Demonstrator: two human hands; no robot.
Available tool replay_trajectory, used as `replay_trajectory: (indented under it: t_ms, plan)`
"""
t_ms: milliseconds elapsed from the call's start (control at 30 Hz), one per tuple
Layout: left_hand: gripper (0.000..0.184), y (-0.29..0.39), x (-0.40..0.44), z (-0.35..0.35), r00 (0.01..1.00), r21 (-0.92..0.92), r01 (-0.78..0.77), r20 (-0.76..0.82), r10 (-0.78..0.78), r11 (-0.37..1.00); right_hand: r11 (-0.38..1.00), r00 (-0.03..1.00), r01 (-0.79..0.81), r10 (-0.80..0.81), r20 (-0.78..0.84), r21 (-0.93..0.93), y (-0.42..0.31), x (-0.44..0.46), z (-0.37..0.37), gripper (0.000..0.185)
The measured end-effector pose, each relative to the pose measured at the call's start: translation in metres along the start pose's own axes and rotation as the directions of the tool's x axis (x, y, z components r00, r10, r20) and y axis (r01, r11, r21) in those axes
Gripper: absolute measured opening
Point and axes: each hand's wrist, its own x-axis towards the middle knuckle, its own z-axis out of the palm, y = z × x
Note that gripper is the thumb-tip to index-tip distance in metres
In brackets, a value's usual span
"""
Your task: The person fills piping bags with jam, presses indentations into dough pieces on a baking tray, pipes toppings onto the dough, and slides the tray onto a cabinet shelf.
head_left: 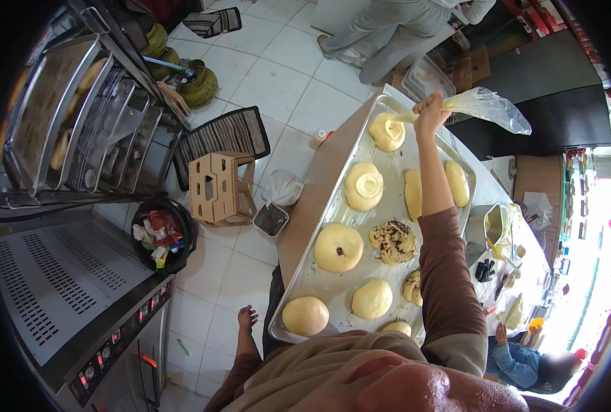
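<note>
My right hand is closed around a clear piping bag of pale yellow filling. Its narrow end points at the round dough bun at the tray's far end, which bears a ring of yellow cream. The metal tray holds several buns. Nearer me, another bun has a cream swirl, and one shows a small dark spot. Dark bits cover a bun in the middle. My left hand hangs left of the tray, fingers apart, holding nothing.
At left stand a tray rack, an oven and a waste bin. A wooden stool is on the floor. A person stands at the top, another at lower right. A metal container sits right of the tray.
</note>
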Motion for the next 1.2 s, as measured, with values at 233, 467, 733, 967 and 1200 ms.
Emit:
replay_trajectory:
  t_ms: [233, 467, 733, 967, 1200]
  plan:
    - [0.021, 0.0, 0.002, 0.001, 1.0, -0.006, -0.019, 0.016, 0.019, 1.0, 1.0, 1.0, -0.022, 0.022, -0.007, -0.014, -0.001, 0.009, -0.029, 0.026]
    - [0.022, -0.003, 0.006, 0.002, 0.999, -0.013, -0.022, 0.042, 0.023, 1.0, 0.994, 0.99, -0.104, 0.103, 0.094, 0.014, -0.012, -0.016, -0.035, 0.026]
    - [0.021, -0.003, 0.002, 0.001, 1.0, -0.006, -0.008, 0.022, 0.008, 1.0, 0.992, 0.988, -0.109, 0.101, 0.119, 0.066, -0.009, -0.023, -0.001, 0.031]
    - [0.022, -0.004, 0.001, 0.001, 1.0, 0.003, 0.003, 0.009, -0.003, 1.0, 1.0, 0.999, -0.023, 0.023, 0.047, 0.002, 0.006, 0.002, -0.001, 0.023]
    - [0.023, -0.004, 0.005, 0.0, 1.0, -0.005, -0.015, 0.013, 0.015, 1.0, 0.996, 0.997, 0.032, -0.038, -0.068, -0.081, 0.002, 0.01, -0.02, 0.032]
